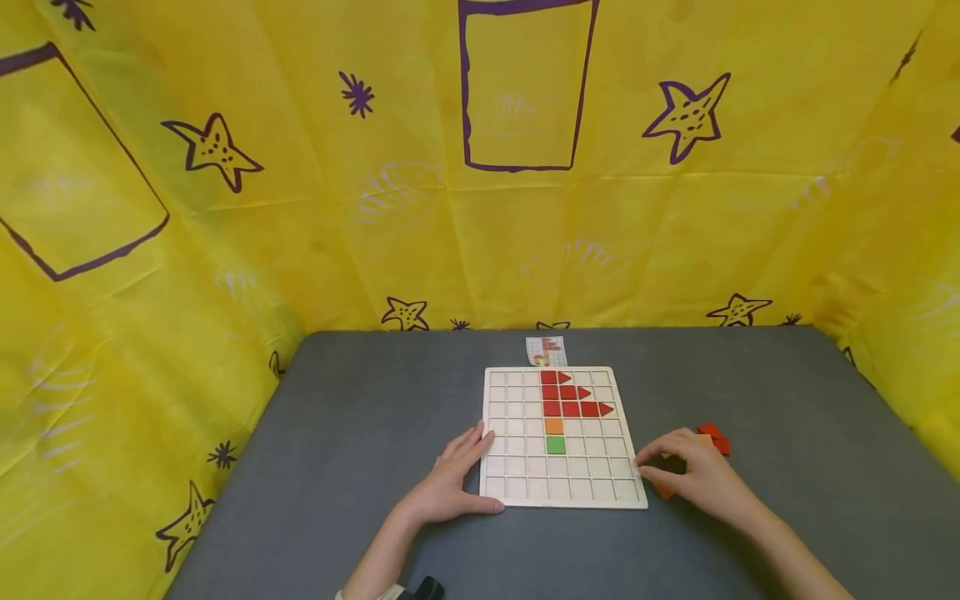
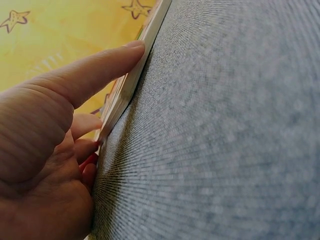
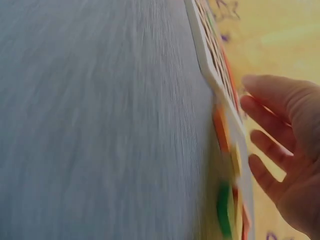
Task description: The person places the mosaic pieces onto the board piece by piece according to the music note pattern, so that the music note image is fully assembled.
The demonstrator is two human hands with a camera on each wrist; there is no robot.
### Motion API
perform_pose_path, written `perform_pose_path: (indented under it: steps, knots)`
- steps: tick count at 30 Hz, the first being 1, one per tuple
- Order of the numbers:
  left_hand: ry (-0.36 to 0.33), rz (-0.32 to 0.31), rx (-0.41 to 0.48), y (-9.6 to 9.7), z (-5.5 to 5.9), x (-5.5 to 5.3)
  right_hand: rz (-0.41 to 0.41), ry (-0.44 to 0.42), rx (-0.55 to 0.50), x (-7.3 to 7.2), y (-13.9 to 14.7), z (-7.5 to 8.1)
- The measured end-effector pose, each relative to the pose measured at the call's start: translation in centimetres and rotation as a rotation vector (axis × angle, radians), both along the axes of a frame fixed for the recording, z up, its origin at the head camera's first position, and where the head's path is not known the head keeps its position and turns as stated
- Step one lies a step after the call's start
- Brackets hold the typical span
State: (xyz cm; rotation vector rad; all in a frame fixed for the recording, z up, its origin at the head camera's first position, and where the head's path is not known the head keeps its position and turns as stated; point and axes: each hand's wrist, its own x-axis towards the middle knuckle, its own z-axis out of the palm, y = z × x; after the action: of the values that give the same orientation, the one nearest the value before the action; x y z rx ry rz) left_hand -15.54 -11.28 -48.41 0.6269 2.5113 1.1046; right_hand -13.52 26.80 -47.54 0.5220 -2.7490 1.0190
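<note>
A white grid board (image 1: 525,492) lies on the table with red squares and triangles (image 1: 570,409) in three rows near its top. Below them sit an orange square (image 1: 553,426) and a green square (image 1: 556,445). My left hand (image 1: 450,482) rests at the board's lower left corner, thumb along the bottom edge and fingers on the left edge. Just off the right edge, my right hand (image 1: 693,468) hovers with thumb and forefinger bent toward each other; I see nothing between them. Loose pieces, among them an orange one (image 3: 220,128) and a green one (image 3: 224,207), lie partly hidden beneath it.
A small picture card (image 1: 547,351) with a coloured grid pattern lies behind the board's top edge. More red pieces (image 1: 716,438) are on the grey table (image 1: 360,400) beyond my right hand. A yellow cloth (image 1: 420,242) with starfish drawings hangs around the table.
</note>
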Motion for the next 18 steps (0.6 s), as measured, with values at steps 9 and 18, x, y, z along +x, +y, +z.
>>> perform_pose_path:
  steps: [9,18]
  knots:
    - [0.014,-0.002,-0.001,-0.1,-0.2,0.0,0.042,0.007,0.027,1.8,3.2,-0.4]
    - [0.005,-0.006,-0.010,-0.1,-0.2,-0.2,0.241,0.162,-0.039,1.3,3.4,-1.3]
